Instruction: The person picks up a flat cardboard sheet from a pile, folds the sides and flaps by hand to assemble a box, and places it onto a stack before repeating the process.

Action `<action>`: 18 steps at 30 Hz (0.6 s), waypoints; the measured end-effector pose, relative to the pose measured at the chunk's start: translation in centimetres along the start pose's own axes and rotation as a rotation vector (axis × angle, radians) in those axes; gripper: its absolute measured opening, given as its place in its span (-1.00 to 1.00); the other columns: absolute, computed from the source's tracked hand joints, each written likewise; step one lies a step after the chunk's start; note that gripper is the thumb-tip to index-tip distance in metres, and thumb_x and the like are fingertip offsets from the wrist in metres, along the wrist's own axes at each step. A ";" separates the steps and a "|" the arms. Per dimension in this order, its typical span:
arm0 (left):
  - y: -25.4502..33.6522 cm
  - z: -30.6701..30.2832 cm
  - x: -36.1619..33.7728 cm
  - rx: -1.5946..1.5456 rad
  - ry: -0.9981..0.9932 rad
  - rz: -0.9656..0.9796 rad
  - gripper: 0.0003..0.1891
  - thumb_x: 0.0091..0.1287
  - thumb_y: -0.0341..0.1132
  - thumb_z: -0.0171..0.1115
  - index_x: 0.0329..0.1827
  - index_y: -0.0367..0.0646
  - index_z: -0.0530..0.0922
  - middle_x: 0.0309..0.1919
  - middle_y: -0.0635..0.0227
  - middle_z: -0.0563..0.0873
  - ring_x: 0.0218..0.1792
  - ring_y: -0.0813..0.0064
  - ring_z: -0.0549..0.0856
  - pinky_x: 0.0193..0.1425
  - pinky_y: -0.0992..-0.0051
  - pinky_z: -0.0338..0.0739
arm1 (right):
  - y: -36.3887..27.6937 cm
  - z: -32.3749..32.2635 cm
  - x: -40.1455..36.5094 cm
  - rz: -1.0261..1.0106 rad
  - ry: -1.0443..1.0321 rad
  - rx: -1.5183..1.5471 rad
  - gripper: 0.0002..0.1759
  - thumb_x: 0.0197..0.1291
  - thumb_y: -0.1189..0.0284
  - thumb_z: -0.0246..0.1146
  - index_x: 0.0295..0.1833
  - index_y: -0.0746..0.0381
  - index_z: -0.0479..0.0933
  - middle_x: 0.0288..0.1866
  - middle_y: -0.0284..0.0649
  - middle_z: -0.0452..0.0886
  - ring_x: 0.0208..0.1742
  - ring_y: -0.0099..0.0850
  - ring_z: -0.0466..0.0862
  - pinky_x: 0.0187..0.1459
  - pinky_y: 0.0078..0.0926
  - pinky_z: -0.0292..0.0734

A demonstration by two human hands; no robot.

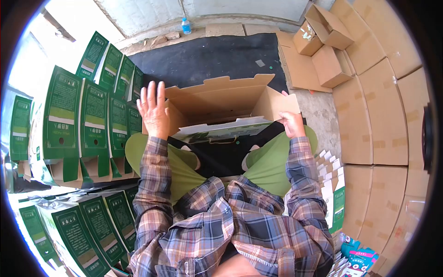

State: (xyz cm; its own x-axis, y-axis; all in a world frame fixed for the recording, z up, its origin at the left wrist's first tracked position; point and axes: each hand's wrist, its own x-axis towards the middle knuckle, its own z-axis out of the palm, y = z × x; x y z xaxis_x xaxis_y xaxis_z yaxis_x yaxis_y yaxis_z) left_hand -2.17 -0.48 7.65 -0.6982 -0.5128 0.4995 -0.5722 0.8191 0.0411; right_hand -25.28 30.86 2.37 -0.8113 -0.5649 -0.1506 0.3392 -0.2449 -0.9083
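Observation:
An open cardboard box point(221, 94) stands between my knees, its brown inside facing up and its flaps raised. Its near outer side carries a green and white print. My left hand point(155, 113) is flat with the fingers spread, against or just beside the box's left end; contact is not certain. At the right end, my right hand point(292, 123) grips the end flap, with the thumb on the inner face and the other fingers mostly hidden behind it.
Rows of green printed boxes point(60, 115) are stacked at my left. Plain brown cartons point(383, 115) form a wall at the right, with small open boxes point(325, 64) before it. A black mat point(198, 57) covers the floor; a blue-capped bottle point(186, 26) stands behind. Folded cartons point(339, 203) are by my right knee.

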 end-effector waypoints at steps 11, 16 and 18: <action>-1.7 3.7 -2.2 -0.429 -0.263 0.383 -0.76 0.01 -0.54 0.18 -0.23 -0.10 0.62 -0.28 0.38 0.59 -0.10 0.27 0.56 0.06 0.28 0.42 | -0.2 -0.9 -0.5 -0.024 0.043 0.007 -0.23 -0.08 0.79 -0.03 0.38 0.24 0.23 0.32 -0.24 0.37 0.22 -0.42 0.49 0.07 -0.41 0.55; -1.6 3.0 -2.1 -0.316 -0.366 0.445 -0.70 -0.05 -0.50 0.28 -0.20 -0.06 0.62 -0.26 0.40 0.60 -0.06 0.30 0.55 0.11 0.32 0.39 | -0.2 -0.7 -0.6 0.017 0.048 -0.082 -0.25 -0.04 0.76 0.02 0.38 0.23 0.22 0.35 -0.25 0.35 0.23 -0.43 0.48 0.09 -0.47 0.51; -1.7 3.0 -2.2 -0.276 -0.421 0.478 -0.68 -0.06 -0.49 0.31 -0.18 -0.05 0.62 -0.25 0.40 0.60 -0.06 0.31 0.55 0.13 0.33 0.38 | -0.2 -0.5 -0.7 0.048 0.029 -0.136 -0.28 0.02 0.73 0.07 0.39 0.23 0.22 0.37 -0.24 0.33 0.27 -0.44 0.44 0.14 -0.47 0.46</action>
State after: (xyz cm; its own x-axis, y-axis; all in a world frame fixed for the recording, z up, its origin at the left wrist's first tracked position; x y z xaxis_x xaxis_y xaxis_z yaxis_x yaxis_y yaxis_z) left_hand -0.93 -1.54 3.87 -0.9858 -0.0896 0.1418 -0.0687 0.9868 0.1464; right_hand -25.00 31.72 2.44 -0.8098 -0.5497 -0.2050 0.3124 -0.1082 -0.9438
